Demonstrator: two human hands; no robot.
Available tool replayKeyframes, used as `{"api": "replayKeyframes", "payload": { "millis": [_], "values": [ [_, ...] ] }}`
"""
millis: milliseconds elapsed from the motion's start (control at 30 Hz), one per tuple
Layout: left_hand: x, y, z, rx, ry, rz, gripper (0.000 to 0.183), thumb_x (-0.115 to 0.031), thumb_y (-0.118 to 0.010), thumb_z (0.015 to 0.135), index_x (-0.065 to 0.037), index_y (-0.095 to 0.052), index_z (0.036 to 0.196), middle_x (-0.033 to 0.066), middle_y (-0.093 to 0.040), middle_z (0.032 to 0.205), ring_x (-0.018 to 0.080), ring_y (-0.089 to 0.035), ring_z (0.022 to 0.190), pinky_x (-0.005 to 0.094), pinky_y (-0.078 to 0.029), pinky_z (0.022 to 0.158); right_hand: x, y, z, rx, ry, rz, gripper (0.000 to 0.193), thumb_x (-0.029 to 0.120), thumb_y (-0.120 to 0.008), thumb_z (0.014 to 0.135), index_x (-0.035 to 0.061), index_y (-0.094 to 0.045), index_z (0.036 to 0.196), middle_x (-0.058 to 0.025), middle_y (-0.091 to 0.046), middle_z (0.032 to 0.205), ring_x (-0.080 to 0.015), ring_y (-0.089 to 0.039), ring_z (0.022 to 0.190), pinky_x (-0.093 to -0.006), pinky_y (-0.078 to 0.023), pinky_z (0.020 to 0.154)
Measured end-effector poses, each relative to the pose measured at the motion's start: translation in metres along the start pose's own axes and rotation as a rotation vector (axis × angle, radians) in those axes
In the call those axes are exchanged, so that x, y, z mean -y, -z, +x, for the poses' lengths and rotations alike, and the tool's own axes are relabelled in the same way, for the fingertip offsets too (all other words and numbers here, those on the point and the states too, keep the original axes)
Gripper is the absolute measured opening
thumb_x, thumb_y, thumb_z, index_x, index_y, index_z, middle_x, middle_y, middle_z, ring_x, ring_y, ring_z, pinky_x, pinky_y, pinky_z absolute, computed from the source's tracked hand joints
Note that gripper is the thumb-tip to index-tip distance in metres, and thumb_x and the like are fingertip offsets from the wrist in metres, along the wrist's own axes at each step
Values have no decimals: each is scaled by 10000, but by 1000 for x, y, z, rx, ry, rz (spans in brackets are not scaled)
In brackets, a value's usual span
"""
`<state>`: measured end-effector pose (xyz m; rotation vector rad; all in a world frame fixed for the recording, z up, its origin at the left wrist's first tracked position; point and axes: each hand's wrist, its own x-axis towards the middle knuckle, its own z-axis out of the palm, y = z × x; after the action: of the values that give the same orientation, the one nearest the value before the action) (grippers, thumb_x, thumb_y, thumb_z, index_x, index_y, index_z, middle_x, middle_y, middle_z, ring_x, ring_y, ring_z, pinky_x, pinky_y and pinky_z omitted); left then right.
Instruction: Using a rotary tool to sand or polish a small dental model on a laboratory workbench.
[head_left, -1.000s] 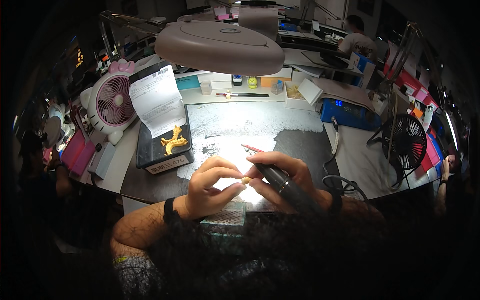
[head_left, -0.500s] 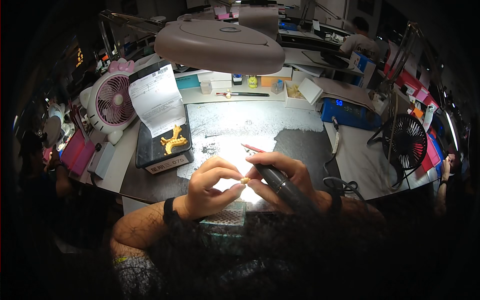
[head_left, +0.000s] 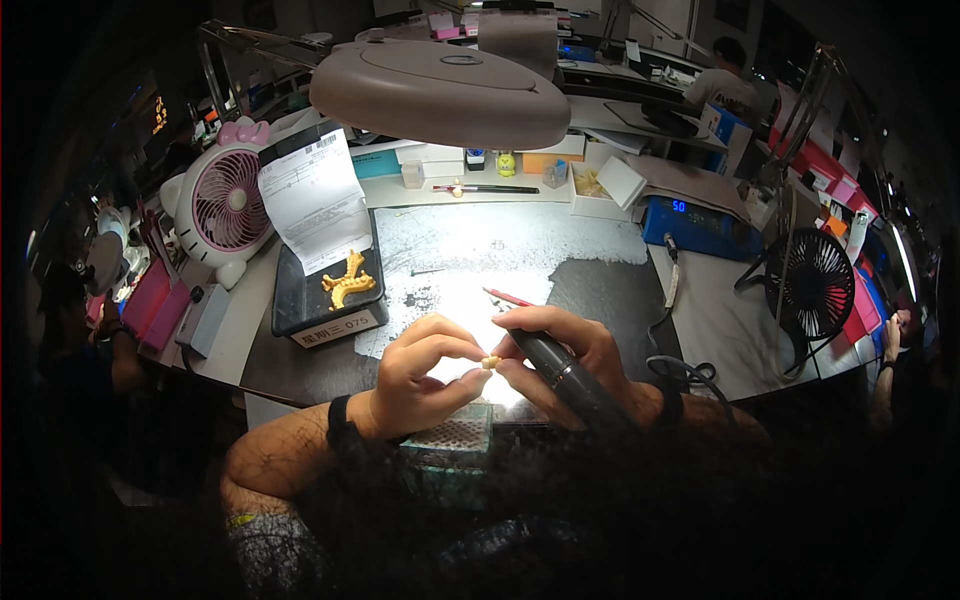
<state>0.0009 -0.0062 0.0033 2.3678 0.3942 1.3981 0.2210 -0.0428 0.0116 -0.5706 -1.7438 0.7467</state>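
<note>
Under the bright lamp light, my left hand pinches a small cream-coloured dental crown between thumb and forefinger. My right hand is closed around a thick black rotary handpiece, and its thumb and fingertips meet the crown from the other side. A thin red stick, perhaps a pencil, shows just beyond the right fingers; whether it is held or lying there I cannot tell. Left of my hands, yellow dental models lie in a black tray with a printed sheet.
A lamp head hangs over the far part of the worn dark mat. A pink-and-white fan stands left, a black fan right. Behind are a blue control box, a white open box and a brush. A person sits beyond.
The crown has turned slightly between my fingertips. Both hands and the handpiece stay almost in the same place.
</note>
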Motion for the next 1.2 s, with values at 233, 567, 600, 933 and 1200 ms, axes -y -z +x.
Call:
{"api": "replayKeyframes", "payload": {
  "millis": [233, 567, 600, 933, 1200],
  "values": [
    [0, 0, 0, -1, -1, -10, 192, 12, -820, 781, -17, -715, 940, 94, -688, 900, 211, -658, 823, 315, -514, 707, 1, 0, 1, 6, 13, -36, 425, -28, -785, 838, 5, -638, 1235, -118, -722, 892, -154, -738, 806, -263, -589, 697],
    [0, 0, 0, -8, -8, -2, 214, 11, -831, 780, -16, -723, 962, 92, -691, 903, 209, -658, 823, 311, -518, 709, 3, -1, 1, -24, -14, -20, 405, -21, -780, 846, 6, -638, 1225, -104, -716, 846, -141, -724, 758, -284, -594, 776],
    [0, 0, 0, -6, -9, -7, 216, 13, -833, 778, -17, -723, 963, 91, -691, 903, 208, -658, 822, 311, -518, 707, 3, -1, 1, -24, -14, -21, 405, -21, -780, 846, 6, -638, 1225, -104, -716, 846, -141, -724, 758, -284, -594, 776],
    [0, 0, 0, 0, -13, -1, 232, 23, -839, 779, -24, -720, 973, 82, -682, 891, 191, -656, 802, 304, -523, 681, 3, 1, 1, 1, -23, -12, 385, -21, -764, 862, 9, -639, 1225, -93, -712, 844, -104, -704, 764, -263, -573, 791],
    [-1, 0, 0, -2, -16, 15, 224, 24, -834, 785, -23, -716, 969, 88, -688, 893, 199, -664, 801, 307, -526, 678, 3, 2, 2, -1, 0, -29, 367, -17, -764, 867, 7, -637, 1211, -87, -709, 842, -108, -702, 772, -292, -566, 892]
  ]
}}
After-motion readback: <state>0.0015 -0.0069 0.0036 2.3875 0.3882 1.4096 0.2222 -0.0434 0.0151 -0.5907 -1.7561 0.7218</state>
